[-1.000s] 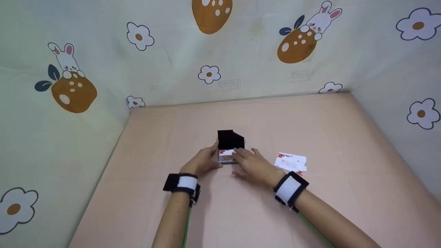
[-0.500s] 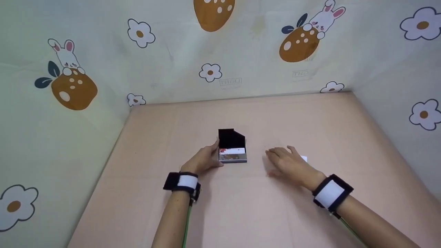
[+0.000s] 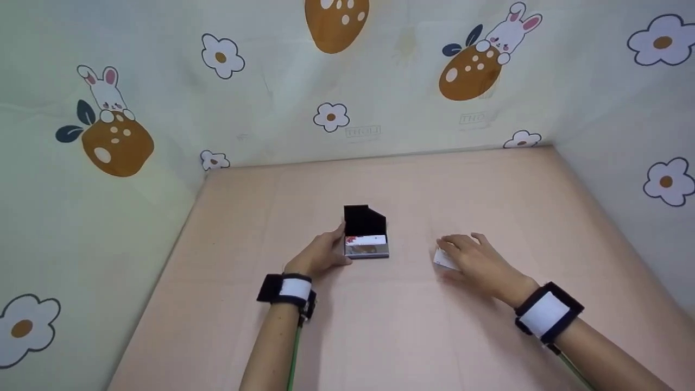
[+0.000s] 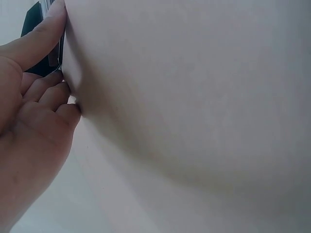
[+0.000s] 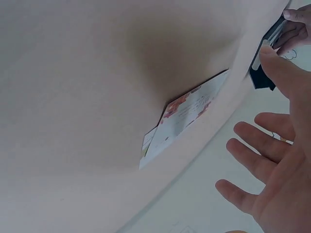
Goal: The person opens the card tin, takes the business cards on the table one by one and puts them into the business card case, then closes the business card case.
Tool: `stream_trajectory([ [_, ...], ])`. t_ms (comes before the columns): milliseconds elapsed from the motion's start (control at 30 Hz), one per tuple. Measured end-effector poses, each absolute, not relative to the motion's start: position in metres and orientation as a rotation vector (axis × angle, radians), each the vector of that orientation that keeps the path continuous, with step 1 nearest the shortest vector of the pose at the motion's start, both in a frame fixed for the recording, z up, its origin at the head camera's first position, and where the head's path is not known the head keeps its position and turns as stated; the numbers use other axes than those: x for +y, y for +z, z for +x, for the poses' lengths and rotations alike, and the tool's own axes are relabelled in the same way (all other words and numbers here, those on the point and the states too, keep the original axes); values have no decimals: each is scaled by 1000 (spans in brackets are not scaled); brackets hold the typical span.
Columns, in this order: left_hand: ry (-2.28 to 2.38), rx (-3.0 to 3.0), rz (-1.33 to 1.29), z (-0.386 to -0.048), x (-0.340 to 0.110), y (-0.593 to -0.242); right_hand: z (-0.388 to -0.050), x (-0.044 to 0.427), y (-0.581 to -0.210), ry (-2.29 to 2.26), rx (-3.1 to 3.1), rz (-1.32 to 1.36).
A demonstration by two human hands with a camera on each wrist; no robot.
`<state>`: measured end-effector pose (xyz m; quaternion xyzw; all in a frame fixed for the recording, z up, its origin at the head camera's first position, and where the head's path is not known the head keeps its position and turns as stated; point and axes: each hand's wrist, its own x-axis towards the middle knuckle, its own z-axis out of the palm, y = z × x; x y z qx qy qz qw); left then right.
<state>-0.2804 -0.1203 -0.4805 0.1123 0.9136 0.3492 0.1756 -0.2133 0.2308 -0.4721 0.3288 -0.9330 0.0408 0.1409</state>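
My left hand (image 3: 317, 255) gripped the card case (image 3: 367, 250) at its nine o'clock side, the black lid (image 3: 362, 220) raised toward twelve. Near three o'clock from there, my right hand (image 3: 480, 266) hung over the loose cards (image 3: 444, 259), fingers spread and holding nothing. I judged it best to square those overlapped cards first, then pinch their edges. Open counter (image 3: 412, 304) separated case and cards; its far edge (image 3: 380, 158) lay well apart at twelve.
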Motion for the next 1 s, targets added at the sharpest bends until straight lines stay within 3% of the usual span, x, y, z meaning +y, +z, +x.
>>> stream_trajectory([
  [1000, 1007, 2568, 321, -281, -122, -481, -203, 273, -486, 286, -2910, 719],
])
